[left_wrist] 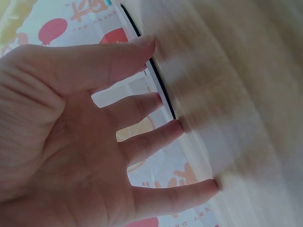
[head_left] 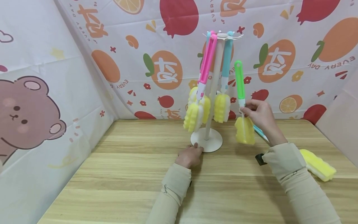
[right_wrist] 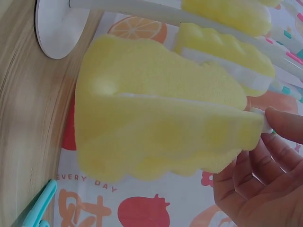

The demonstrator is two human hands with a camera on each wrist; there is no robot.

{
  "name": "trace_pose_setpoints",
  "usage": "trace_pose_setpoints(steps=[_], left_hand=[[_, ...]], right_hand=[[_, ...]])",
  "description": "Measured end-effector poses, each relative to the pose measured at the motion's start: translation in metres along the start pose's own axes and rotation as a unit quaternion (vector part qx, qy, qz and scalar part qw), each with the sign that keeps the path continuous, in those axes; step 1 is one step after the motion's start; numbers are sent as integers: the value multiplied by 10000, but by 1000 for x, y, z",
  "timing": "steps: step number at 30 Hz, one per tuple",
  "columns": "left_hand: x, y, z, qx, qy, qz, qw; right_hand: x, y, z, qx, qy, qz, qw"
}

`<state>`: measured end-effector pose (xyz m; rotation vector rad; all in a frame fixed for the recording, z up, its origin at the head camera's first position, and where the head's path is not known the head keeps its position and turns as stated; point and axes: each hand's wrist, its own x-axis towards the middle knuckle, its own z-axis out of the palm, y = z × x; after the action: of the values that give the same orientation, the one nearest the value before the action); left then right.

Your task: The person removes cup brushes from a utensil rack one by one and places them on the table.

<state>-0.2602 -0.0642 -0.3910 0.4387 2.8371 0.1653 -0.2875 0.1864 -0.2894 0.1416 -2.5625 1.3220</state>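
Note:
In the head view, my right hand (head_left: pixel 261 115) pinches a sponge brush (head_left: pixel 240 81) at its white neck, below the bright green handle. The brush hangs upright, its yellow sponge head down, to the right of a white stand (head_left: pixel 206 142). The right wrist view shows that sponge head (right_wrist: pixel 156 109) large, with thumb and fingers at its neck. My left hand (head_left: pixel 190 155) rests at the front left rim of the stand's round base, fingers spread. Close up in the left wrist view, the straight fingers of the left hand (left_wrist: pixel 90 142) reach the base's dark-edged rim and the tabletop.
Pink-handled (head_left: pixel 207 60) and blue-handled brushes (head_left: pixel 227 59) hang from the stand's top hooks. On the table at right, a blue handle (head_left: pixel 260 133) and a yellow-white sponge (head_left: pixel 318 165) show either side of my right forearm. A fruit-print cloth (head_left: pixel 126 102) stands behind.

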Motion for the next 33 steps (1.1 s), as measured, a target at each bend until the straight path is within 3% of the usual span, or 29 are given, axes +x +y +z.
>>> trace_pose_setpoints(steps=[33], left_hand=[[-1,0,0,17,70,28,10000]], right_hand=[[0,13,5,-681,153,-164,9974]])
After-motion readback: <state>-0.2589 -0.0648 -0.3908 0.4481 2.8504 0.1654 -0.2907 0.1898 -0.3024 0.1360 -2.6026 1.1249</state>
